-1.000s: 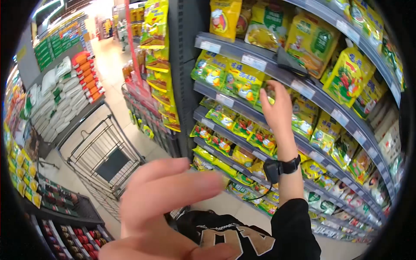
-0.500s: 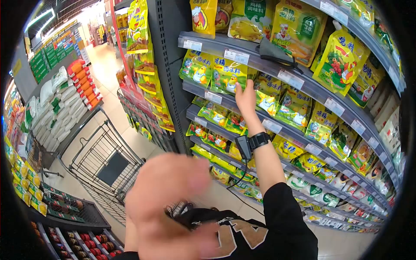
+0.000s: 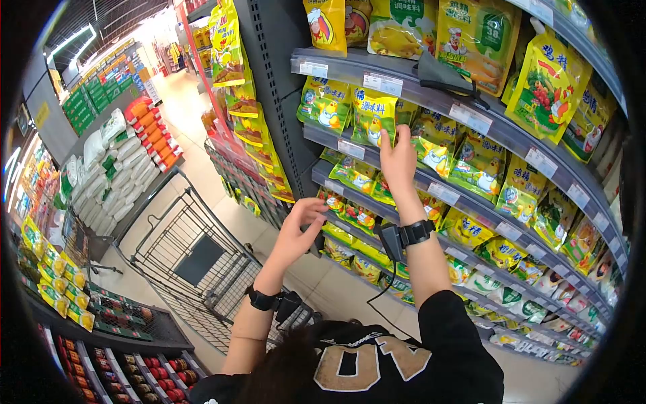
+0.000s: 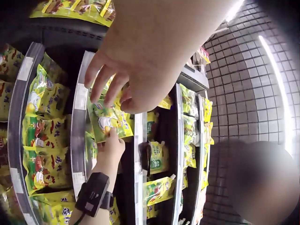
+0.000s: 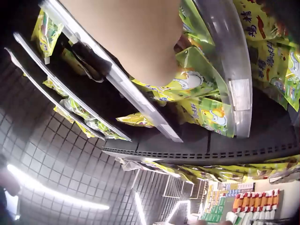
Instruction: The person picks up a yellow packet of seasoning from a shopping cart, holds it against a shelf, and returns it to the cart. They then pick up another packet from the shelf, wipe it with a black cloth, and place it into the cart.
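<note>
My right hand [image 3: 398,161] reaches to a shelf and pinches the lower right edge of a yellow-green seasoning packet [image 3: 372,114] with a cartoon chicken on it. The packet stands tilted at the front of its row, overlapping the price strip above. In the right wrist view, the hand [image 5: 140,42] covers part of the packet [image 5: 190,79]. My left hand [image 3: 299,229] hangs in the air, lower and to the left, its fingers loosely bent and nothing in them. The left wrist view shows this hand [image 4: 140,70] in front of the held packet [image 4: 107,123].
Similar packets [image 3: 326,106] fill the shelf beside it, with larger bags [image 3: 474,44] above. A dark object [image 3: 444,77] juts from the upper shelf edge. A wire shopping cart [image 3: 202,259] stands on the left, and hanging yellow bags [image 3: 229,50] line the shelf end.
My left hand has dropped from close before the camera to lower left of the shelf. My right hand has moved onto the packet, which has shifted and tilted away from its row.
</note>
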A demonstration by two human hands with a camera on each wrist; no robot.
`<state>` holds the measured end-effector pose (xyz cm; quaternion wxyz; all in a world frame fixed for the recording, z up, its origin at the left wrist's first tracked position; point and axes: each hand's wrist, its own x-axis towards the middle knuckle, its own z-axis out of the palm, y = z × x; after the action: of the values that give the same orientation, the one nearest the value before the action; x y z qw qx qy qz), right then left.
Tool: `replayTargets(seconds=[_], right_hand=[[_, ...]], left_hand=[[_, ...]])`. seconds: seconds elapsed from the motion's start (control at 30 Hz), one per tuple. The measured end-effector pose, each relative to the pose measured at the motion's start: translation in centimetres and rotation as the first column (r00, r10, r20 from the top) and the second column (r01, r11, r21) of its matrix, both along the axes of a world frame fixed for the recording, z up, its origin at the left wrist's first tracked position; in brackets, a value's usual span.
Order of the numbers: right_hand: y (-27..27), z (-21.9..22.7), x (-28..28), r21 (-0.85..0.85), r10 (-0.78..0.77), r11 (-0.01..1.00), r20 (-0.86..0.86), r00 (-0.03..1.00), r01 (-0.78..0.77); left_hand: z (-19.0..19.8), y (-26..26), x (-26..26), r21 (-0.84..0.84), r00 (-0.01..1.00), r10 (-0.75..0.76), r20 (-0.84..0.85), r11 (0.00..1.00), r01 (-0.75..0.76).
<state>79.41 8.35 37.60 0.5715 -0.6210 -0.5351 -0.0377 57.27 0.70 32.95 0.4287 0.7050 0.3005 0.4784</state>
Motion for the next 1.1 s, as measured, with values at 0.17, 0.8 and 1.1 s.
replayTargets(seconds=[0.17,0.8,1.1], right_hand=[[-0.1,-0.7,1.1,-0.093,0.046,0.995,0.115,0.992,-0.035],[-1.1,-1.5,1.0,-0.119,0.088,0.990,0.108,0.990,-0.076],[-0.2,-1.2,3.6,0.121,0.230,0.972,-0.278,0.933,-0.203]], left_hand=[[-1.9,0.2,0.0,-0.139,0.996,-0.062,0.062,0.988,0.070],[-4.4,-1.2,0.4,-0.233,0.983,-0.148,0.110,0.958,0.170],[-4.2,-1.3,0.0,-0.193,0.985,-0.147,0.094,0.968,0.163]])
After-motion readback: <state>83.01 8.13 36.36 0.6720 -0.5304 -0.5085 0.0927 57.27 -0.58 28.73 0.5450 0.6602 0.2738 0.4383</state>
